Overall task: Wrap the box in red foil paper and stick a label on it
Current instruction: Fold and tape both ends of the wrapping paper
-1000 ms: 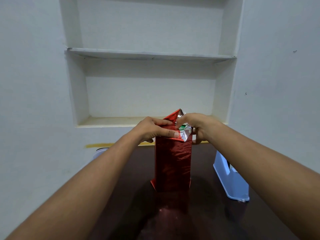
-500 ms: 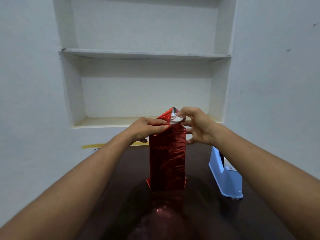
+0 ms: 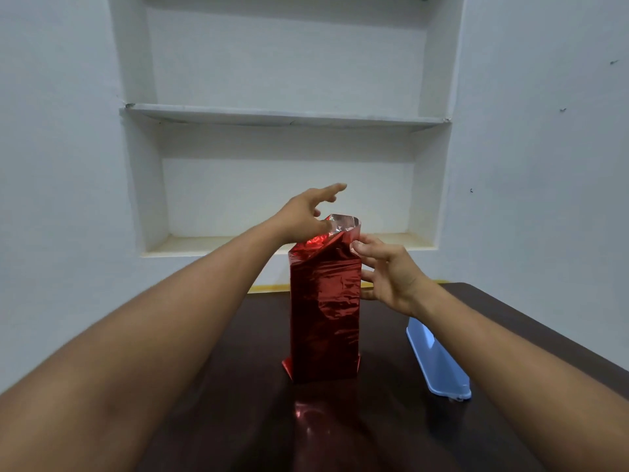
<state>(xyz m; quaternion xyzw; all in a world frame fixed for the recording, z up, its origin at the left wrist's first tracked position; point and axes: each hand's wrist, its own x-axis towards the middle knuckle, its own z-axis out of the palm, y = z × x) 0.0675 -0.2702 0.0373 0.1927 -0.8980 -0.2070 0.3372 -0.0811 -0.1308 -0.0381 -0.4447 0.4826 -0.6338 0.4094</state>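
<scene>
Box (image 3: 325, 311), upright on dark surface (image 3: 238, 386), sides already clad in red foil paper (image 3: 337, 229), top end unfolded; step in hand: closing that top. Left hand (image 3: 301, 218) spread, thumb on foil's left rim, holding nothing; right hand (image 3: 384, 272) pinches right corner; next, by judgement: flaps creased flat, then label.

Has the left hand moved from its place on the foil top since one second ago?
Yes. The left hand has lifted off the box top; its fingers now spread open, reaching up toward the shelf.

Plain white walls (image 3: 544, 165) framed a recessed alcove with a shelf (image 3: 282, 115), behind a glossy dark brown table (image 3: 391, 420).
</scene>
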